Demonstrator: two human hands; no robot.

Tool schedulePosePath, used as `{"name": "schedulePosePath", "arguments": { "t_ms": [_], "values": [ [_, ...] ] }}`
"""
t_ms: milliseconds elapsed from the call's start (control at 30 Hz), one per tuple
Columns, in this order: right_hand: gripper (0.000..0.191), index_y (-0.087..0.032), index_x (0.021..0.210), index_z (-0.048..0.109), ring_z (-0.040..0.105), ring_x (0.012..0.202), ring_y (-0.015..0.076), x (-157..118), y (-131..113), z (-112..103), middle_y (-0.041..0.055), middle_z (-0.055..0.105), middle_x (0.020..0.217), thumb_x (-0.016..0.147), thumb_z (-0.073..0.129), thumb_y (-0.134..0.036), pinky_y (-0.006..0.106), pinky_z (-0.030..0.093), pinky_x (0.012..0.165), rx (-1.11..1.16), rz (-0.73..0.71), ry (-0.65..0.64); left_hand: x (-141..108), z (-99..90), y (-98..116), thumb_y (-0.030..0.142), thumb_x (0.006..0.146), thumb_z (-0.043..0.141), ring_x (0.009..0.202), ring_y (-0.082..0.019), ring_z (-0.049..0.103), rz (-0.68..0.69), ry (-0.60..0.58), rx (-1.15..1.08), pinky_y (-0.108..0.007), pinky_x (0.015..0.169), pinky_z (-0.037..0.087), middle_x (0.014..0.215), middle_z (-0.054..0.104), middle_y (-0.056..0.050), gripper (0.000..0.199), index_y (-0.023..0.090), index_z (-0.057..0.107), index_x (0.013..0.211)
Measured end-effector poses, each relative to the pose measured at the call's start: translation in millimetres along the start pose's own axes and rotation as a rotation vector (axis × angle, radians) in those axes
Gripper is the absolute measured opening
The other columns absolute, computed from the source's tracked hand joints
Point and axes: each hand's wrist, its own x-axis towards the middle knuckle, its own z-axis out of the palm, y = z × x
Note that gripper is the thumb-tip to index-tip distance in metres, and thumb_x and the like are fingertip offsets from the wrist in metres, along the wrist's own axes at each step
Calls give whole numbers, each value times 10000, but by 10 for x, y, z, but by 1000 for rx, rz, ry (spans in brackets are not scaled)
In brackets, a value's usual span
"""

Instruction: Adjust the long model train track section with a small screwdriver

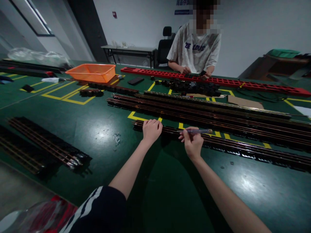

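Green tabletop [102, 171] — left hand [152, 131] on strip [243, 149], right hand [193, 144] holding tool [200, 131].

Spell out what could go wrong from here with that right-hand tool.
The slim screwdriver-like tool in the right hand points toward the left hand, so a slip might jab it. The left hand rests near one end of the long black strip, so uneven pressure could make it shift.
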Motion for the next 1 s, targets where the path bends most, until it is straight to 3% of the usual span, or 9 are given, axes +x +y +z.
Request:
{"name": "schedulePosePath", "arguments": {
  "t_ms": [300, 700, 1000],
  "values": [
    [162, -178, 856, 495, 625, 504, 133, -3, 3, 4, 6, 633, 644, 843, 544, -332, 232, 491, 437, 11, 25, 16, 30, -42, -87, 221, 872, 378, 807, -170, 583, -42, -29, -8, -346, 811, 332, 836, 695, -20, 304, 199, 661, 765],
    [147, -172, 811, 481, 570, 427, 106, 6, 13, -8, -23, 582, 573, 832, 536, -306, 210, 474, 406, -2, 55, 149, 16, -17, -132, 224, 876, 366, 795, -173, 578, -11, -8, 6, -360, 813, 331, 809, 684, -13, 309, 204, 655, 769],
    [128, -175, 829, 477, 598, 455, 113, 3, 11, -8, -18, 602, 591, 834, 535, -289, 205, 488, 400, 33, 45, 104, 12, -20, -128, 222, 878, 357, 803, -184, 579, -7, -8, 3, -363, 816, 330, 818, 688, -22, 318, 201, 655, 767]
  ]
}}
